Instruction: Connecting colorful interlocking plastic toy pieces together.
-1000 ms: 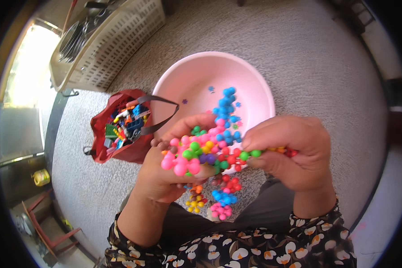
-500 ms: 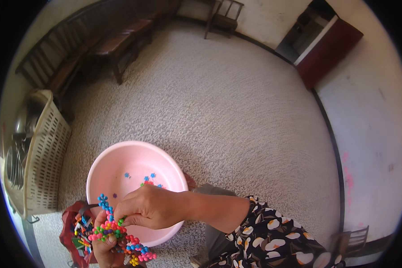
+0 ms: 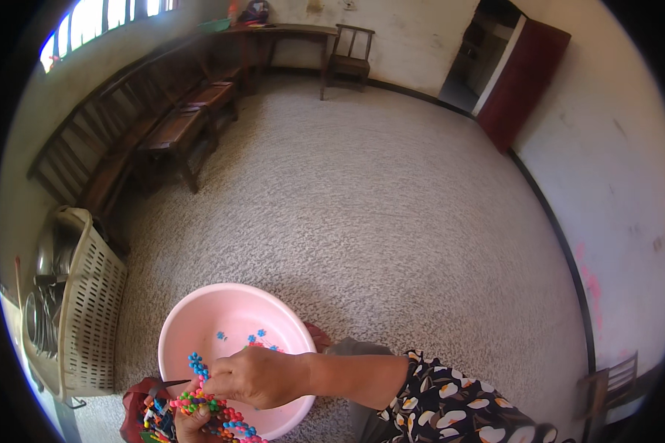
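Note:
My left hand [image 3: 191, 426], low in the picture, grips a cluster of colourful flower-shaped plastic bead pieces [image 3: 196, 403], mostly pink, green, red and blue. A blue strand of it sticks up past my fingers, and another part hangs to the lower right. My right hand [image 3: 262, 376] reaches across from the right, its fingers pinched at the cluster's upper side. Its own fingertips hide what exactly lies between them. Both hands are over the near side of a pink basin [image 3: 233, 286], where several loose blue and red bead pieces [image 3: 261, 334] lie.
Left of the basin sits a dark red bag [image 3: 133, 410] of mixed small coloured things. A cream slatted basket [image 3: 92, 317] with metal ware stands at the left wall. Wooden benches [image 3: 177, 125], a chair [image 3: 351, 55] and a dark red door [image 3: 524, 88] line the room's far side.
The view has tilted up, so the basin and hands sit lower and a window and table show. My right hand stays pinched at the cluster; the green piece at its fingertips no longer shows clearly.

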A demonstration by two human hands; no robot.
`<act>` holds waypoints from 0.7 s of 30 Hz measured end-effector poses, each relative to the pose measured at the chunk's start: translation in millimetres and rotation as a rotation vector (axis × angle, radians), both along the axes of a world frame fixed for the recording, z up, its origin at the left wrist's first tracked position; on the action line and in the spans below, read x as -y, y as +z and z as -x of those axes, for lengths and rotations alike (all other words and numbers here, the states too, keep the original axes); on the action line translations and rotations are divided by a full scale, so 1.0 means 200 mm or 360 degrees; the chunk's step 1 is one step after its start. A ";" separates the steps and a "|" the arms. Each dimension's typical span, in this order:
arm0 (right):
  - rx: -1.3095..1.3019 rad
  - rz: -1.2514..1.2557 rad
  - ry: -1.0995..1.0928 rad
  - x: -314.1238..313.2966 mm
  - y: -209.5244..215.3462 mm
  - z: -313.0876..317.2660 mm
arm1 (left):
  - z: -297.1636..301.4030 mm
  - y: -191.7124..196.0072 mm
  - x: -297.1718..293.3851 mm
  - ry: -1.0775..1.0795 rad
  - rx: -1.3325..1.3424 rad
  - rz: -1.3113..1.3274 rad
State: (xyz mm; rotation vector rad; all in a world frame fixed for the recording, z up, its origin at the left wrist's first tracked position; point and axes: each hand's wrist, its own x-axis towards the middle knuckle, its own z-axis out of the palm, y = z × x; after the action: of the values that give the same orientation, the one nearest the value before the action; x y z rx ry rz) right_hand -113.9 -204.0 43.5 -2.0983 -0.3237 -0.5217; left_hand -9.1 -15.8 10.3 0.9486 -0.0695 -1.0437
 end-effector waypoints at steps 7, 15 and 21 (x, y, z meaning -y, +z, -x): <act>-0.0002 -0.0010 -0.0025 -0.02 -0.06 0.00 | -0.07 -0.10 -0.01 -0.0029 -0.0025 -0.0132; 0.0129 -0.0146 0.0006 0.00 -0.04 -0.01 | -0.06 -0.11 0.00 -0.0032 0.0030 -0.0022; 0.0053 -0.0252 0.0039 -0.02 -0.07 0.00 | 0.00 -0.03 0.04 -0.0027 0.0156 0.0115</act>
State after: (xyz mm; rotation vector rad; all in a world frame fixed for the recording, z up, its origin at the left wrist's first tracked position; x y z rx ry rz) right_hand -113.3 -199.3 29.2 -1.9320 -0.3166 -0.5506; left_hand -9.5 -24.1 3.3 0.9344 -0.1954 -1.0040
